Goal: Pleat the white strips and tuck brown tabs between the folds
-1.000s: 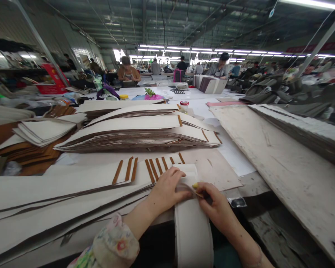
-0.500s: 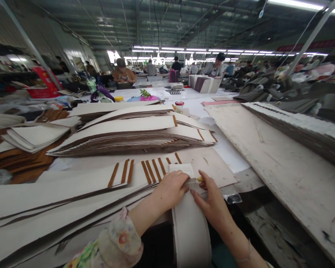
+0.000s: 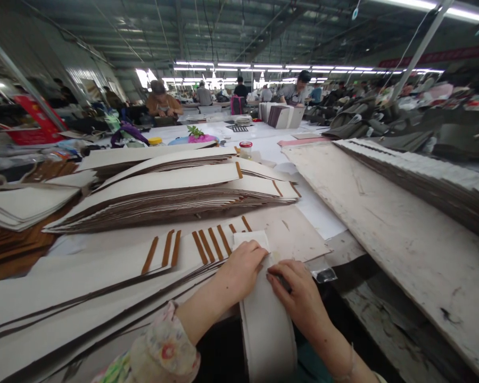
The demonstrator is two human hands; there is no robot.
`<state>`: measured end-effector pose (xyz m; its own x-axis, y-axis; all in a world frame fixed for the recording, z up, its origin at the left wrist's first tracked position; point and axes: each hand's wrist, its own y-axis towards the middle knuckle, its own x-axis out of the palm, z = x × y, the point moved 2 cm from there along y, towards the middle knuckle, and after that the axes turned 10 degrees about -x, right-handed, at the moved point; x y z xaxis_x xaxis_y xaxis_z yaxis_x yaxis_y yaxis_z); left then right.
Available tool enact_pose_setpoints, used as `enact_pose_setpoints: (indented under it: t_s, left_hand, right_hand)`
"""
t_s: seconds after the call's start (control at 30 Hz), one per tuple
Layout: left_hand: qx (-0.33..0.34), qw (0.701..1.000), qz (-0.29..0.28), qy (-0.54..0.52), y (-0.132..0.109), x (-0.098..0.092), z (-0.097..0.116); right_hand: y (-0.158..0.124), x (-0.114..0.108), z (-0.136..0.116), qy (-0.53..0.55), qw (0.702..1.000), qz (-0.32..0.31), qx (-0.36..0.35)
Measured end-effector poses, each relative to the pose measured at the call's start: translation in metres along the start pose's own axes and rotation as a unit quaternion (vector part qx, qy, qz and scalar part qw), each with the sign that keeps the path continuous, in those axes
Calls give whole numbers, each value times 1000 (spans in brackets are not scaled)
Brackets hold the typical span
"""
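Right into the close work here, bent over a long white strip (image 3: 268,332), laid at its far end above the beige board (image 3: 303,234) on the counter (image 3: 323,218), draped at the near end down past the front edge. Reaching onto it with the left hand (image 3: 245,266), knuckles up; meeting it from the opposite side with the right hand (image 3: 297,287). As for the grip: on the left, curled down onto the strip; on the right, thumb and forefinger almost together at the surface. Cannot tell, on either side, whether anything is actually pinched.

Looks like an aligning or pressing-flat step near the upper end. Would seem to call next for steady pressure on the left and a fine fingertip adjustment on the right, without creasing.

Over to the containers! Beyond the big stack of white strips (image 3: 171,197), a glass jar (image 3: 246,151) with a red lid; cannot make out the contents. Farther left, a yellow-lidded jar (image 3: 155,141), just as unreadable. Near the right hand, a small clear packet (image 3: 324,275) with something dark inside. Off left, a red box (image 3: 27,137), too blurred to read into.
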<state>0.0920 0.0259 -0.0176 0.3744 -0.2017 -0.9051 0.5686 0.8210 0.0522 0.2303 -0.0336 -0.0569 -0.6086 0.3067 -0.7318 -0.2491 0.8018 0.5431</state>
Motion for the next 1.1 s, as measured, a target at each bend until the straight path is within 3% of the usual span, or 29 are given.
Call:
enact_pose_setpoints:
  t_s: [0.53, 0.77, 0.93, 1.1]
  left_hand:
    - [48, 998, -4, 48, -3, 3, -1]
    - [43, 990, -1, 131, -8, 2, 3]
    - [32, 992, 0, 125, -11, 2, 4]
    - [-4, 995, 38, 95, -15, 2, -5]
  right_hand:
    - [-1, 1, 1, 4, 1000, -3, 3]
    - [8, 1, 6, 41, 997, 58, 29]
    - [16, 9, 2, 62, 998, 20, -7]
    - [18, 12, -2, 16, 1000, -14, -20]
